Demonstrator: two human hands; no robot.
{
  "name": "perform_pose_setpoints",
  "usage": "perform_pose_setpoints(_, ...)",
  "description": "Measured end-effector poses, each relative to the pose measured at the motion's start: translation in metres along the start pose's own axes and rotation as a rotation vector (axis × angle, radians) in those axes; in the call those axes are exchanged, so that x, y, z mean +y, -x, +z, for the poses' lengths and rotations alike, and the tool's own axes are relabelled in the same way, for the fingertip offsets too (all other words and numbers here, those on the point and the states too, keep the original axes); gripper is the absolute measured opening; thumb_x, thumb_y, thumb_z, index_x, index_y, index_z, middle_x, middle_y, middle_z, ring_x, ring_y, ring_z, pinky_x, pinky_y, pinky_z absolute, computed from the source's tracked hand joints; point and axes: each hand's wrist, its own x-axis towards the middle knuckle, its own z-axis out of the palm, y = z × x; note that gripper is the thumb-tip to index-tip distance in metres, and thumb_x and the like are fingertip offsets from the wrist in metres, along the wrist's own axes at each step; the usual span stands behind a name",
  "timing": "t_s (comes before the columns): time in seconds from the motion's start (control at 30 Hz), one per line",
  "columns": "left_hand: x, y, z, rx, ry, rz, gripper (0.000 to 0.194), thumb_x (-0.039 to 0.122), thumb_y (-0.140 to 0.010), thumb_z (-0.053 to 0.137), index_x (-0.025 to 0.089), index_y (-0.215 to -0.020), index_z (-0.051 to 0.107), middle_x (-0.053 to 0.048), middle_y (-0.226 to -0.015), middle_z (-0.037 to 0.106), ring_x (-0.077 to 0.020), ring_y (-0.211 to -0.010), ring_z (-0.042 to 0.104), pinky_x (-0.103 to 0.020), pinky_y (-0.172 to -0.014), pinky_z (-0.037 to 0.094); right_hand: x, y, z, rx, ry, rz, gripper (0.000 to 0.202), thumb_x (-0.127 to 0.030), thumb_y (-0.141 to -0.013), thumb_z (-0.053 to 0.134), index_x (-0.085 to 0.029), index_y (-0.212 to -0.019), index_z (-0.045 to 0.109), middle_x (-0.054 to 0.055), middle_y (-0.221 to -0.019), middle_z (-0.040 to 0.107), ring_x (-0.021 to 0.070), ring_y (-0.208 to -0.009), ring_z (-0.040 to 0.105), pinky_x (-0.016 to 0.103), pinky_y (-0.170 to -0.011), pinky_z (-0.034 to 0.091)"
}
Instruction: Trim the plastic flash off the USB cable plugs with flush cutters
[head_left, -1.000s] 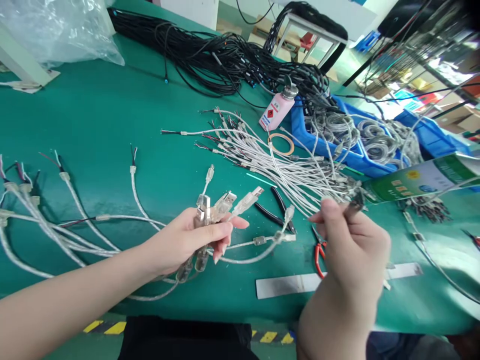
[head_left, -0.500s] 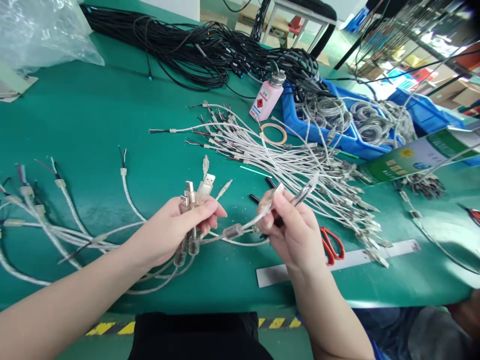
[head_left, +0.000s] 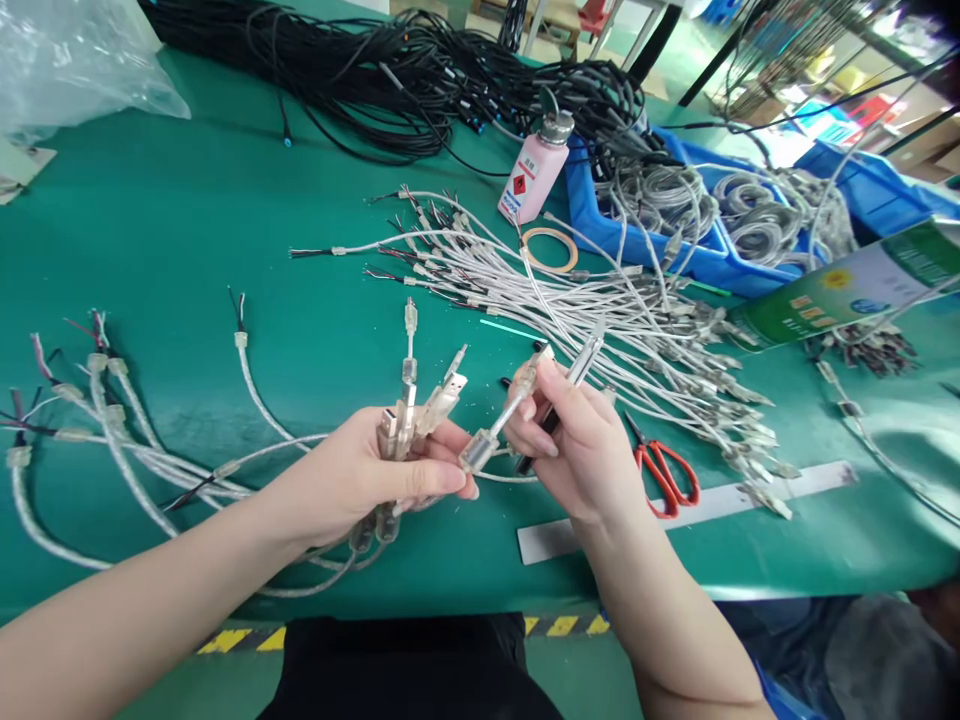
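My left hand (head_left: 409, 465) is closed round a bunch of clear USB cable plugs (head_left: 442, 400), their metal ends pointing up. The cables run left under my forearm to stripped wire ends (head_left: 97, 345). In my right hand (head_left: 566, 430) are tweezers (head_left: 585, 360), tips up, and one cable's clear plug (head_left: 531, 370) between thumb and fingers. That cable's ferrite bead (head_left: 478, 452) sits by my left fingertips. A dark tool handle shows partly under my right fingers.
White cables (head_left: 525, 290) lie beyond my hands. Red-handled scissors (head_left: 671, 478) rest on a metal ruler (head_left: 720, 512). Further back are a pink bottle (head_left: 534, 172), a tape roll (head_left: 550, 250), blue bins (head_left: 701, 258), a green can (head_left: 840, 290) and black cables (head_left: 337, 80).
The plugs in my left hand have spread and stand more upright. The ferrite bead has come up to my left fingertips, and the tweezers have shifted left. The view has shifted slightly.
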Motion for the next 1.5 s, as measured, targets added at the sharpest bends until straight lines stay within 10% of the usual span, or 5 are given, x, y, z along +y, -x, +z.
perform_pose_setpoints(0.5,0.006,-0.002,0.001,0.07,0.204,0.054,0.008,0.015,-0.079,0.076,0.01,-0.082,0.07,-0.005,-0.068,0.069,-0.0024,-0.046,0.044,-0.014,-0.046,0.034,0.002,0.006,-0.009,0.2,0.312,-0.439,0.028,-0.043,-0.1,0.05,-0.022,-0.104,0.069,-0.001,-0.074,0.053,0.0075,-0.052,0.04,0.023,-0.045,0.03)
perform_pose_setpoints(0.97,0.0,-0.007,0.003,0.134,0.239,0.085,0.026,0.024,-0.068,0.087,0.011,-0.077,0.067,-0.005,-0.061,0.068,-0.004,-0.044,0.044,-0.015,-0.043,0.032,0.024,0.022,0.0,-0.303,0.659,-0.233,0.042,-0.038,-0.104,0.043,-0.023,-0.144,0.04,-0.005,-0.068,0.055,0.0078,-0.055,0.049,0.021,-0.052,0.04)
perform_pose_setpoints(1.23,-0.004,-0.007,0.003,0.12,0.177,0.08,0.026,0.026,-0.068,0.088,0.012,-0.077,0.069,-0.005,-0.061,0.069,-0.0051,-0.045,0.043,-0.017,-0.044,0.03,0.025,0.017,0.004,-0.098,0.749,-0.444,0.026,-0.033,-0.105,0.042,-0.019,-0.101,0.064,-0.005,-0.06,0.045,0.0067,-0.051,0.039,0.02,-0.049,0.033)
perform_pose_setpoints(1.4,-0.003,-0.009,0.001,0.195,0.21,0.113,0.023,0.024,-0.072,0.085,0.012,-0.085,0.07,-0.004,-0.064,0.069,-0.0029,-0.044,0.043,-0.015,-0.044,0.032,0.021,0.015,0.003,-0.187,0.679,-0.387,0.032,-0.037,-0.105,0.038,-0.018,-0.124,0.056,-0.008,-0.054,0.046,0.0072,-0.046,0.042,0.02,-0.051,0.039)
perform_pose_setpoints(1.5,0.0,-0.009,-0.001,0.224,0.215,0.132,0.017,0.022,-0.076,0.081,0.014,-0.088,0.07,-0.003,-0.067,0.069,-0.0028,-0.044,0.043,-0.014,-0.044,0.032,0.013,0.009,-0.003,0.005,0.798,-0.45,0.033,-0.038,-0.105,0.038,-0.016,-0.121,0.058,-0.006,-0.056,0.049,0.0087,-0.048,0.045,0.021,-0.052,0.04)
